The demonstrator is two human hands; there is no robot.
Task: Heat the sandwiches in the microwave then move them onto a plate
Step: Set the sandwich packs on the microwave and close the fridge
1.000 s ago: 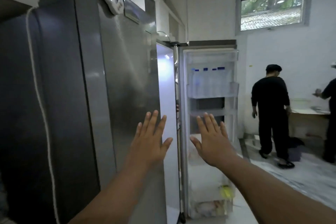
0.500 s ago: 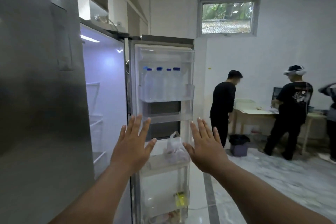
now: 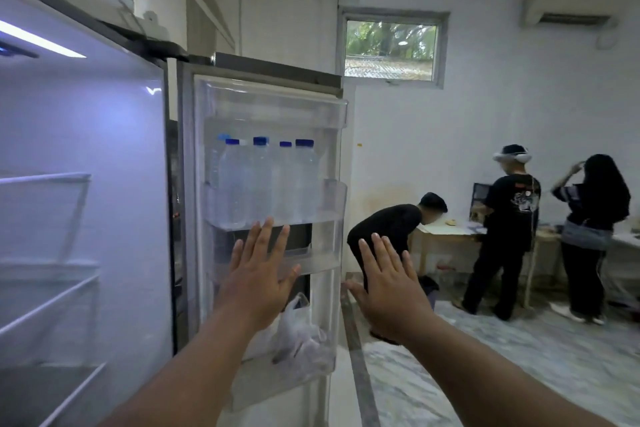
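Note:
Both my hands are raised in front of an open fridge, fingers straight and spread, holding nothing. My left hand [image 3: 258,279] is in front of the open fridge door [image 3: 270,107], level with its middle shelf. My right hand [image 3: 389,288] hovers just right of the door's edge. A clear plastic bag [image 3: 299,334] with something pale inside sits in a lower door shelf, below my left hand. No sandwich, microwave or plate is plainly visible.
Several water bottles [image 3: 263,180] with blue caps stand in the upper door shelf. The lit fridge interior [image 3: 79,218] with wire shelves is at left. Three people [image 3: 509,229] stand by a table [image 3: 446,230] at the right rear. Marble floor [image 3: 519,374] lies to the right.
My view has swung right and closer: the steel fridge side has left view, the lit interior and door shelves fill the left. Both hands stay raised and open. One person has bent over.

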